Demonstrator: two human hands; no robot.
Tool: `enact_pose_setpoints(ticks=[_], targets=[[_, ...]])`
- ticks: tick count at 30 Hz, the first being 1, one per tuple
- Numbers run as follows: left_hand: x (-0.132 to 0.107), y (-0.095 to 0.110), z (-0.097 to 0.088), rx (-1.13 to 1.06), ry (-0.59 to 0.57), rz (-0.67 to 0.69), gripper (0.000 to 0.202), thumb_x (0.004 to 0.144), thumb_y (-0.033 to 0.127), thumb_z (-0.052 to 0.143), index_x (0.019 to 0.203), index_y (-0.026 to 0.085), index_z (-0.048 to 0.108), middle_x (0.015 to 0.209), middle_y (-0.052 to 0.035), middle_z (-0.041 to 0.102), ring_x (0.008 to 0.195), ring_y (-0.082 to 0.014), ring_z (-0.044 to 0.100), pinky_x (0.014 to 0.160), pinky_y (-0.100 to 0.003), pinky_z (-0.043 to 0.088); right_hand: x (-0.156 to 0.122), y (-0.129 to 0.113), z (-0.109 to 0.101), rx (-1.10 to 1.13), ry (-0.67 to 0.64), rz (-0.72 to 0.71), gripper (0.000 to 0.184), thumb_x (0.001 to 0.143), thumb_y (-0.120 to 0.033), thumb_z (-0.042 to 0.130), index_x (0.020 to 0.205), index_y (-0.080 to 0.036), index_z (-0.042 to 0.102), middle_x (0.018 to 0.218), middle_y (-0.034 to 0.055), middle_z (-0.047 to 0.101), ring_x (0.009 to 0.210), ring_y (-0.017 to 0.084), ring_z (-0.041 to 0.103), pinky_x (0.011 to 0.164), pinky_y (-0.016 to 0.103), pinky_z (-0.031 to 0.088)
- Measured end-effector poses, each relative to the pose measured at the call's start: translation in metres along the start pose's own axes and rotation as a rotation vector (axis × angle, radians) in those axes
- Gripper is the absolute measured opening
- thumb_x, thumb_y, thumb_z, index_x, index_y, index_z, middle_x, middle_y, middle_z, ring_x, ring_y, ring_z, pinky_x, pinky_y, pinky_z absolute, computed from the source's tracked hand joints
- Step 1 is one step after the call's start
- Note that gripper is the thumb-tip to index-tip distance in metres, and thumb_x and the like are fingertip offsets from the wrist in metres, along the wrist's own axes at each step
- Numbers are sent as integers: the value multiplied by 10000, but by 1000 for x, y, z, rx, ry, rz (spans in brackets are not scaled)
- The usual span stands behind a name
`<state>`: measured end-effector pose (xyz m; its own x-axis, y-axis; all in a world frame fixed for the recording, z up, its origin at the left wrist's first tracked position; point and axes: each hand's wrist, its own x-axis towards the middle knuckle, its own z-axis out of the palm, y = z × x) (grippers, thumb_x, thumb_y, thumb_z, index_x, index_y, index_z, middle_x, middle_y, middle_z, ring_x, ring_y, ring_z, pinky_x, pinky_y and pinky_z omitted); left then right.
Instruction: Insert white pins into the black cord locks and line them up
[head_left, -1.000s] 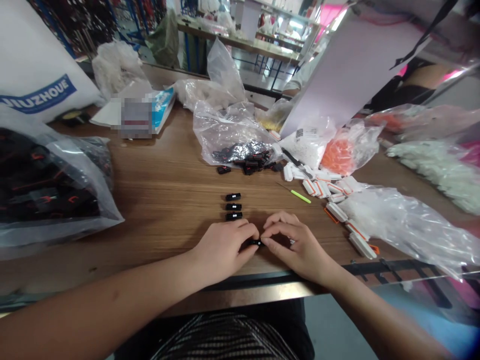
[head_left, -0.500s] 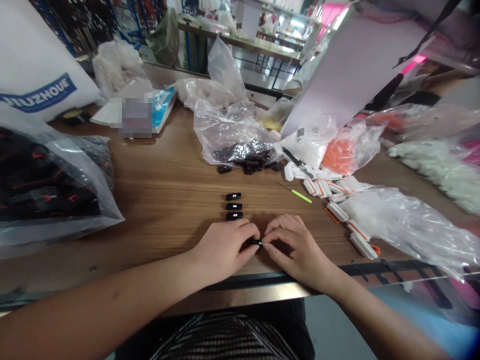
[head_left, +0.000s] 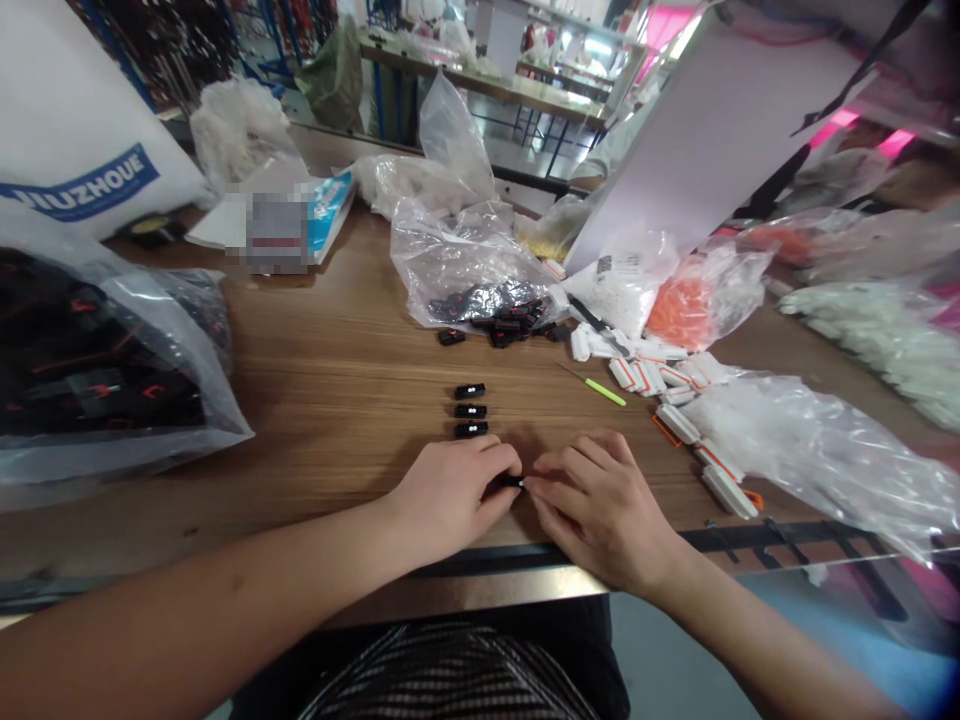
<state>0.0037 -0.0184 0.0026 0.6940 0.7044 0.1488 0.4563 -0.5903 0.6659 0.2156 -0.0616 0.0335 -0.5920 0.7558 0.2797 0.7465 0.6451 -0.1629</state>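
1. Bag of black parts with orange marks [head_left: 97, 370] is laid at the far left of the table [head_left: 322, 400], well left of the landmark, a short row of three black plastic pieces [head_left: 470, 410].
2. Left hand [head_left: 450, 500] is curled just below the row, with its fingertips closed on one end of a small black piece [head_left: 514, 482].
3. That small black piece is held just above the table, below and slightly right of the row, between both hands. Much of it is hidden by fingers. It is judged to be light, stiff plastic, small enough to slip, and best taken by its ends between the fingertips.
4. Clear bag of loose black pieces [head_left: 480, 300] is placed above the row, with a few pieces lying just outside it.
5. Right hand [head_left: 600, 510] is bent below and right of the row, its fingertips pressed against the other end of the small piece. How firm the grip is cannot be told.
6. Green-handled pick [head_left: 604, 391] is lying right of the row, near scattered white-and-orange plastic parts [head_left: 645, 377].
7. Bag of orange parts [head_left: 679, 312] is set further right, above those parts.
8. Clear plastic bag [head_left: 810, 450] is spread at the far right.
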Motion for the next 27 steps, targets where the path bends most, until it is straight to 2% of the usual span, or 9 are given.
enact_pose_setpoints(ticks=[3,7,11,13,15,17,19,22,27], targets=[[0,0,0,12,-1,-4,41,906,230,605,938,211,623,867,19,626,651,-124,559,583,-253,403,0,-1,0,52,-19,7,162,867,-169,600,967,-225,715,944,39,716,825,194,609,838,417,402],[0,-1,0,19,-3,-3,72,923,259,587,957,212,629,865,7,629,655,-129,577,586,-256,430,-2,6,4,205,42,104,202,852,-211,637,1047,-219,692,941,52,706,854,199,623,801,386,446],[-3,5,-2,70,60,31,106,954,266,542,988,206,622,932,-12,635,735,-151,606,635,-281,473,-1,18,6,247,-12,128,105,870,-190,626,947,-223,689,935,45,694,888,202,611,823,391,444],[-8,13,-4,115,144,86,148,962,306,528,957,190,620,958,-31,631,797,-168,613,638,-289,480,3,22,5,246,-29,131,81,862,-183,636,922,-211,681,921,46,683,895,207,601,833,392,436],[-15,21,-4,113,178,247,217,944,340,525,826,181,614,860,-30,619,743,-158,593,600,-285,465,9,22,5,221,-26,127,71,866,-187,636,914,-204,685,891,45,675,876,206,594,819,385,427],[-20,28,-3,123,111,452,267,936,326,513,721,194,600,751,-10,602,632,-138,543,524,-295,411,18,18,7,173,-21,122,84,886,-203,622,914,-205,701,852,39,675,844,200,594,801,378,413],[-23,30,0,162,-4,557,277,917,327,544,676,199,597,712,-1,601,574,-134,505,462,-322,346,27,11,11,120,-22,113,105,903,-226,613,912,-207,716,819,34,681,821,197,600,797,378,398],[-22,28,4,194,-110,583,252,878,342,613,672,198,613,709,0,609,573,-142,510,437,-348,319,41,3,19,62,-23,90,130,918,-248,605,908,-201,726,784,30,691,793,192,605,823,385,385],[-19,23,3,177,-134,552,201,859,339,648,716,198,648,712,1,612,602,-149,542,473,-354,357,49,-1,28,5,20,61,178,949,-263,565,905,-197,724,760,26,712,755,180,610,867,396,373]])
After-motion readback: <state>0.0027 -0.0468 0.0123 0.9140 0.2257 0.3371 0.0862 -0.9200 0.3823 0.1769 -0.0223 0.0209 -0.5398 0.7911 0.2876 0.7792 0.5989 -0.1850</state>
